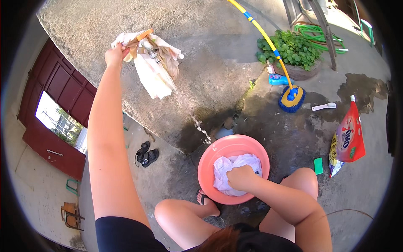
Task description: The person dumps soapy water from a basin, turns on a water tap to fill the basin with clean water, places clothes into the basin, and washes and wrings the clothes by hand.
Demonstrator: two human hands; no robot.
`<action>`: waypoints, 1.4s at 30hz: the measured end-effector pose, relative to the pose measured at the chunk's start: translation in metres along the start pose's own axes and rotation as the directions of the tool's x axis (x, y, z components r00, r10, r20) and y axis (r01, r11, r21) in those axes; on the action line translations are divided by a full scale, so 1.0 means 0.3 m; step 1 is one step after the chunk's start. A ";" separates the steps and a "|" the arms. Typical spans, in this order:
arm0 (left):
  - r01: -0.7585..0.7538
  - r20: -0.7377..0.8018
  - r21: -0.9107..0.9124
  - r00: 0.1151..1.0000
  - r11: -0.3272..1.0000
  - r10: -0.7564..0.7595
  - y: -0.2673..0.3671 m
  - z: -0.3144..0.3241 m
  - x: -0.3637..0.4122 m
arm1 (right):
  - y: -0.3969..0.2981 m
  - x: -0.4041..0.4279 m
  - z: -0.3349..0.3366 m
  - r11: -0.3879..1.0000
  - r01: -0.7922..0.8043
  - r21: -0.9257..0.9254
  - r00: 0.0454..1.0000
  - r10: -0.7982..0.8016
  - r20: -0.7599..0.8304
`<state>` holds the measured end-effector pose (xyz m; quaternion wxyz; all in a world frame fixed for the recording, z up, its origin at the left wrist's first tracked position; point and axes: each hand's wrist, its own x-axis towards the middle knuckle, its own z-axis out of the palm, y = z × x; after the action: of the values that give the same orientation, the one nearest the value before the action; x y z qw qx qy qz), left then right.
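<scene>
High on the left, my left hand has its fingers closed on one end of a pale, stained cloth. The cloth drapes around a metal tap on the rough concrete wall, and an orange strip lies across its top. Water streams from the tap into a pink plastic basin between my feet. Inside the basin, my right hand is bunched on a wet white garment. The fingertips of that hand are hidden in the fabric.
To the right are a red Omo detergent pouch, a green soap bar and a white brush. Beyond the basin, a blue mop head on a yellow pole stands by a blue bottle and a planter. Black sandals lie left.
</scene>
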<state>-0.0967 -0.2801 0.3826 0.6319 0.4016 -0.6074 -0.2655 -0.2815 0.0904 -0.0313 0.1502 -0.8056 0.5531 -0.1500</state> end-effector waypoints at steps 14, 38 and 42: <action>-0.283 0.282 -0.348 0.877 0.894 0.388 0.500 0.575 -0.043 | 0.048 -0.019 -0.025 0.998 0.002 0.055 0.995 0.004 -0.101; -0.525 0.263 -0.355 0.737 0.773 0.622 0.844 0.250 -0.580 | -0.084 0.453 -1.047 0.208 0.280 0.937 0.943 0.123 -0.309; -0.505 0.238 -0.384 0.755 0.773 0.611 0.794 0.184 -0.644 | -0.198 0.593 -1.495 0.347 0.393 0.851 0.889 0.092 -0.448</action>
<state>-0.2105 -0.0034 0.4699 0.6166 0.0464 -0.7553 -0.2172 -0.3531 -0.0899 0.4144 0.4394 -0.5738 0.3091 -0.6181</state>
